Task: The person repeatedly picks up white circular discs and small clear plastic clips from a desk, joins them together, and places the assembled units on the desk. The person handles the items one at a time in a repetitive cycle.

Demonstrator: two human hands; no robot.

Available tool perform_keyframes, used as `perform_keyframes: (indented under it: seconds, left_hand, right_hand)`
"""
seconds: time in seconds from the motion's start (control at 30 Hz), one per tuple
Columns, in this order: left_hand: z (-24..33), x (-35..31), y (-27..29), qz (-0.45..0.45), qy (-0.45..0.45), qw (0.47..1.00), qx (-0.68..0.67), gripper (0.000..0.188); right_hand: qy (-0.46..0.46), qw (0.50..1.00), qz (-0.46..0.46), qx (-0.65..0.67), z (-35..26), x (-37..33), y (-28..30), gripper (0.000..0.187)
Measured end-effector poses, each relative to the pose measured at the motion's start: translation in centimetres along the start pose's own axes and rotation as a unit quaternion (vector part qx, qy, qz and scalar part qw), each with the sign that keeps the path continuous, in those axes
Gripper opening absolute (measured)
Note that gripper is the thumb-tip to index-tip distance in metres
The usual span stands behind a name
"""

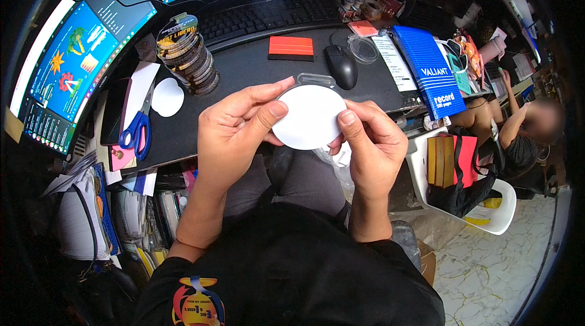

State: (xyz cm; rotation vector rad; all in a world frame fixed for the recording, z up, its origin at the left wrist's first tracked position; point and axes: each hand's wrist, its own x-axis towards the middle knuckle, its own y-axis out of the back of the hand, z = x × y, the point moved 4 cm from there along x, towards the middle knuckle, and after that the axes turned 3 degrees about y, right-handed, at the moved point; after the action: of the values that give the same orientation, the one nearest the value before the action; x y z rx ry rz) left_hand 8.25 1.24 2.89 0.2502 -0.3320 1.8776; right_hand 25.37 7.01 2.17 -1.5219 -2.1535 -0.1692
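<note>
Above my lap, I hold a round white disc (308,117) between both hands. A clear slotted tab (315,79) sticks out past its far edge, so clear plastic seems to lie behind the white face. My left hand (241,116) pinches the left edge with its thumb on top. On the right edge, my right hand (373,137) grips with thumb above and fingers partly hidden beneath. Left of the hands stands a stack of round printed medals (187,58) with slotted tabs. Beside it lies a white paper cutout (167,97) of rounded shape.
Blue-handled scissors (140,134) rest at the desk's left. A red squeegee-like card (290,49), a black mouse (340,66) and a clear round piece (364,49) lie beyond my hands. A blue record book (426,70) sits right. A white chair (503,204) holds bags; another person (518,143) is beyond.
</note>
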Motion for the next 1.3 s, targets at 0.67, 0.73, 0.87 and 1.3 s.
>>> perform_keyframes:
  seconds: [0.67, 0.73, 0.87, 1.3]
  left_hand:
    - [-0.14, -0.09, -0.09, -0.012, 0.009, 0.999, -0.034, 0.028]
    - [-0.13, -0.07, -0.17, -0.003, -0.006, 1.0, -0.019, 0.029]
    - [-0.11, 0.0, -0.23, -0.008, -0.017, 1.0, -0.007, 0.03]
    - [0.24, -0.23, -0.3, -0.001, -0.025, 1.0, 0.0, 0.03]
  right_hand:
    - [0.002, 1.0, -0.007, 0.012, -0.52, -0.05, 0.17, 0.018]
    - [0.004, 1.0, -0.009, 0.008, -0.56, -0.05, 0.19, 0.019]
    - [0.007, 1.0, -0.008, 0.017, -0.64, -0.05, 0.2, 0.019]
    - [0.015, 1.0, -0.009, 0.013, -0.85, -0.12, 0.2, 0.018]
